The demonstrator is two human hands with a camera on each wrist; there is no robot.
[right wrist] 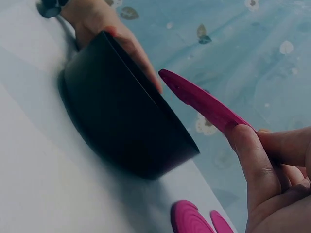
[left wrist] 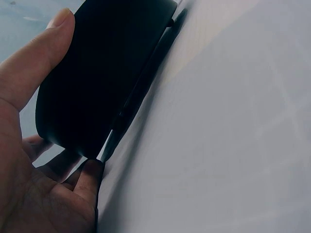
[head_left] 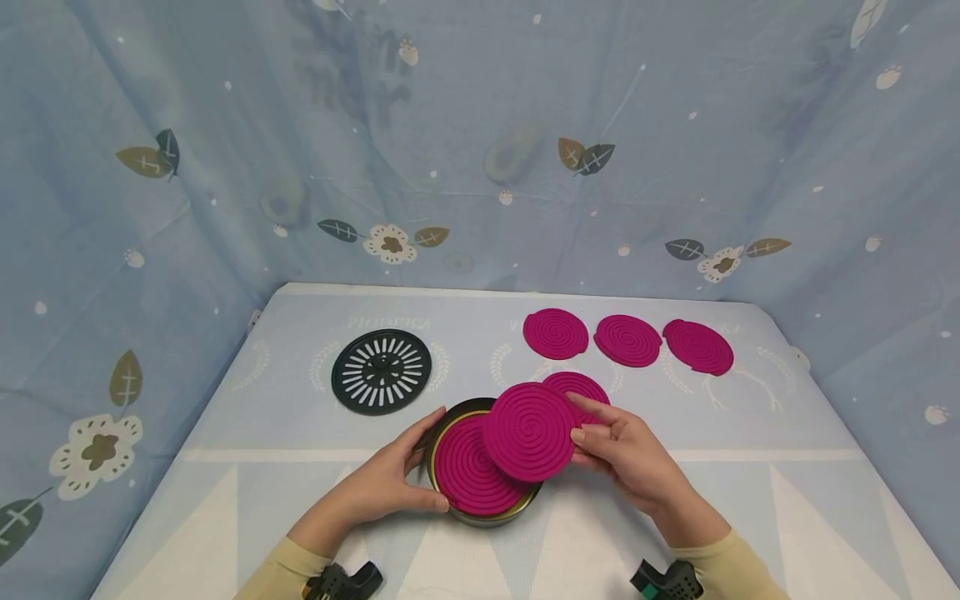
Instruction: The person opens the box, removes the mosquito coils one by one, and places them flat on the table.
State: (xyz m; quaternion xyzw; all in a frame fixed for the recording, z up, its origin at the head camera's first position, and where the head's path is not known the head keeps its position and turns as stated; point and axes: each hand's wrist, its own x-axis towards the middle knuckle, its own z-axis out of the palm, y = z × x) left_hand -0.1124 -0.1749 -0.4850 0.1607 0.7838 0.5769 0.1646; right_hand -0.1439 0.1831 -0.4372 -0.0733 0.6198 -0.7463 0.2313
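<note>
My right hand [head_left: 628,454] pinches a magenta mosquito coil [head_left: 527,433] by its right edge between thumb and fingers. In the head view this coil overlaps the right part of a round dark tin [head_left: 487,522]; the right wrist view shows it tilted and apart from the tin's rim. Inside the tin lies another magenta coil [head_left: 467,471], partly covered. My left hand [head_left: 393,479] grips the tin's left side, thumb at the front and fingers round the back. In the left wrist view, the thumb and fingers hold the tin's dark wall [left wrist: 97,73].
Behind the held coil, one more coil [head_left: 585,386] lies partly hidden on the table. Three others form a row at the back right, the middle one [head_left: 627,340] among them. A black slotted lid [head_left: 382,372] lies back left. A patterned blue cloth [head_left: 480,167] hangs behind the table.
</note>
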